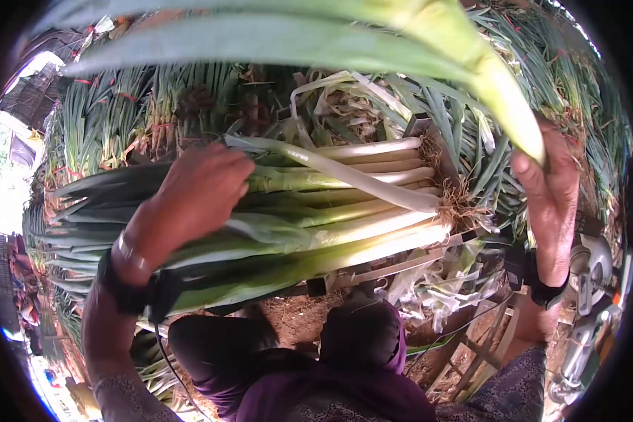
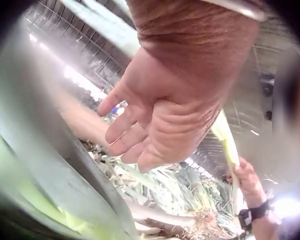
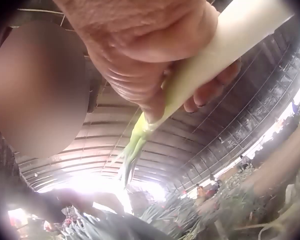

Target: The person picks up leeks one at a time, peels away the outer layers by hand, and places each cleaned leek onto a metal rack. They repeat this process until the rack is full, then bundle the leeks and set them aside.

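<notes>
My right hand grips a leek by its pale shank, raised at the right of the head view. Its green leaves sweep left across the top. In the right wrist view, thumb and fingers wrap round the leek. My left hand hovers over the leafy part of a pile of leeks. Loosely bent fingers with nothing between them show on the left hand in the left wrist view. One leek lies slantwise over the others, its roots at the right.
The pile rests on a low wooden frame in front of my knees. Bundles of leeks stand behind at left and others at right. Stripped leaves litter the ground. A metal device stands at the far right.
</notes>
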{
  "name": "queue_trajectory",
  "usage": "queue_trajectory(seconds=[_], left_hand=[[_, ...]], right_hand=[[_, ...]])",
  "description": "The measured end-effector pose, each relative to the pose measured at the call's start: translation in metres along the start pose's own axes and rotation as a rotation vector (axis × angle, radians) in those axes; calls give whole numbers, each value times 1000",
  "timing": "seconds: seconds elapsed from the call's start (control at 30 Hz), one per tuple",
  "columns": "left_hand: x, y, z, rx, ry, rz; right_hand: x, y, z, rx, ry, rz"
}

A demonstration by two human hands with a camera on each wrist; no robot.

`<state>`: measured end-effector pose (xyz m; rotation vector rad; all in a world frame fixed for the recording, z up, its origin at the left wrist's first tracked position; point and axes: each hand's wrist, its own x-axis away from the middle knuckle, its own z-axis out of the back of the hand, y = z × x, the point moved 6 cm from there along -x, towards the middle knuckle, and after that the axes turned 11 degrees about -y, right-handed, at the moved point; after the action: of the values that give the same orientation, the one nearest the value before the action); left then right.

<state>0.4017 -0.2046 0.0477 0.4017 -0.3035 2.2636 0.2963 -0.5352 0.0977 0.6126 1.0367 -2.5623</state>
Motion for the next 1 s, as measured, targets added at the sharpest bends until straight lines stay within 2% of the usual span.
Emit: queue_trajectory(seconds=[0.13,0.23,0.3,0.37,0.57,0.63,0.7,0.73,0.83,0.93,1.0], left_hand=[[-93,-61,-36,-116,-156,41],[-136,-73,-75,-103,-218,-85],[-158,-77,-112,-95,-323,-86],[-169,-86,-134,-34,-406,-80],[-149,-95,-116,238,-460,13],[-134,-91,-86,312,-388,3],[-104,-89,-57,289,-201,50],[-92,-77,-34,202,-204,88],[-58,-35,20,43,24,-71],[-35,-5,37,-87,-2,-77],[-23,24,34,-200,75,-129]], right_hand=[[25,46,23,-74,30,-313],[38,63,34,19,114,-357],[54,77,37,14,120,-400],[67,94,32,-15,124,-460],[89,123,23,-62,82,-526],[92,119,25,-80,79,-518],[94,115,32,-94,74,-506],[95,112,36,-82,103,-513],[94,105,37,-66,177,-516],[91,102,36,-79,157,-497],[89,101,32,-110,193,-497]])
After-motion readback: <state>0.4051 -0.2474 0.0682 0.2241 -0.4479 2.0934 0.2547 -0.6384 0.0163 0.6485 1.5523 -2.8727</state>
